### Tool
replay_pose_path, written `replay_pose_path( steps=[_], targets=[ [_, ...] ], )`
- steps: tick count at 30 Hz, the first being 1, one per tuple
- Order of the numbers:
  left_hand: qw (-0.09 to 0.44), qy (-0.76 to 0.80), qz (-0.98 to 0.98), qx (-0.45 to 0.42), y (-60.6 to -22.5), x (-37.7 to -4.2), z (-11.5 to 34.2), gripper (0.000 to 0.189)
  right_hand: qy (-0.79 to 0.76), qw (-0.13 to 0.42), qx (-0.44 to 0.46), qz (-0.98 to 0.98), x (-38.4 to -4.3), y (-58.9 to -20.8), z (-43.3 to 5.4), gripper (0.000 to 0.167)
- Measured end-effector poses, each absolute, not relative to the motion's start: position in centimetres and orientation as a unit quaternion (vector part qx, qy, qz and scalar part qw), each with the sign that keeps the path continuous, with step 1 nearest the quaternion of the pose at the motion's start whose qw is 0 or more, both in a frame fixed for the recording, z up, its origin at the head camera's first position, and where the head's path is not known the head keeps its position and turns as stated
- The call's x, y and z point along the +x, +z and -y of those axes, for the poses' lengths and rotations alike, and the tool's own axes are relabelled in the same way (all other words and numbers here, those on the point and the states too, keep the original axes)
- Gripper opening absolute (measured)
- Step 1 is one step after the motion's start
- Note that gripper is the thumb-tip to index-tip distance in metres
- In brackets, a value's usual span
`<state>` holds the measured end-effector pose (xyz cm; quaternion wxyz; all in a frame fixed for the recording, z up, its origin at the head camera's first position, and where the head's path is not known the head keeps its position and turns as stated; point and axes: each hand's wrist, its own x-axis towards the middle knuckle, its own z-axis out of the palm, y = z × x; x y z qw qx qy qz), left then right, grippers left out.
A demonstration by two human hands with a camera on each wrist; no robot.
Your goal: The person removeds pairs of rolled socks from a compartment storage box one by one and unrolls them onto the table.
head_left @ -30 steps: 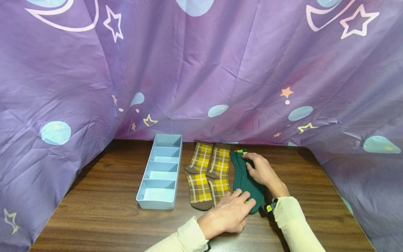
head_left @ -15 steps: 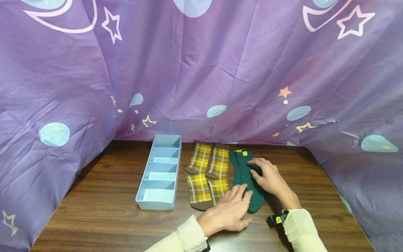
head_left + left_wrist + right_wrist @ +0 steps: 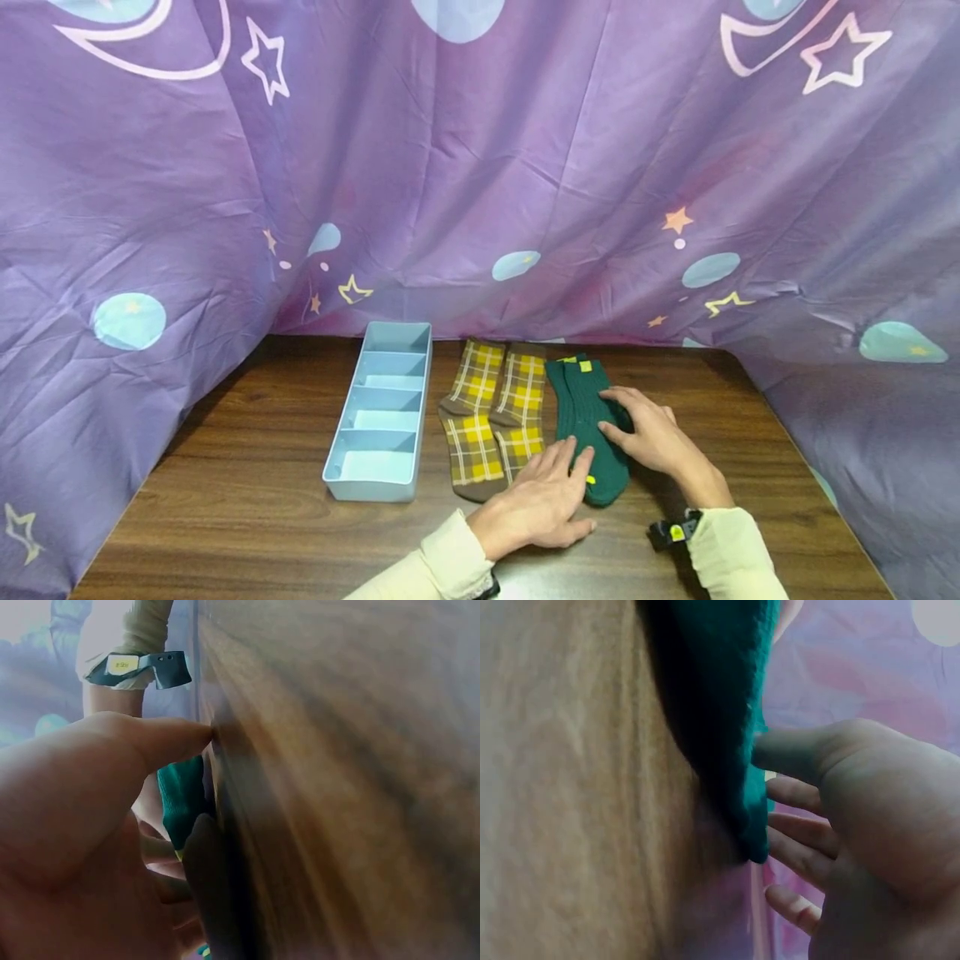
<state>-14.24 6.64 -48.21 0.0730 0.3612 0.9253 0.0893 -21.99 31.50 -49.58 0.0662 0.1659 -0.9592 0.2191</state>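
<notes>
A pair of dark green ribbed socks [image 3: 583, 408] lies flat on the table, one partly over the other, with yellow labels at the cuffs and a small yellow mark near the toe. My right hand [image 3: 662, 442] rests at their right side, its fingertips and thumb on the fabric and nothing gripped. Lower down, my left hand [image 3: 536, 500] lies palm down with fingers spread, over the lower right plaid sock and by the green foot part. The left wrist view shows its thumb extended towards the table. Brown and yellow plaid socks [image 3: 472, 442] lie side by side, the right one's toe hidden under that hand.
Left of the socks stands a light blue divided box [image 3: 375, 490] with several compartments in a row. The wooden table [image 3: 232, 467] runs back to a purple patterned curtain [image 3: 450, 192], which also hangs at both sides.
My right hand has slid from the green cuffs down and to the right along the socks. My left hand has shifted slightly left, uncovering more of the green foot part.
</notes>
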Motion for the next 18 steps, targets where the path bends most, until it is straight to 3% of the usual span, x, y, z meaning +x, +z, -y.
replay_pose_path(
  steps=[7,18],
  targets=[
    [0.070,0.083,-0.927,0.360,-48.23,-14.05,-6.66,0.093,0.209,0.044,0.159,0.964,-21.82,-49.38,-32.09,0.067],
    [0.065,0.070,-0.929,0.359,-48.20,-14.12,-6.66,0.091,0.200,0.025,0.141,0.969,-21.72,-48.84,-32.34,0.071]
  ],
)
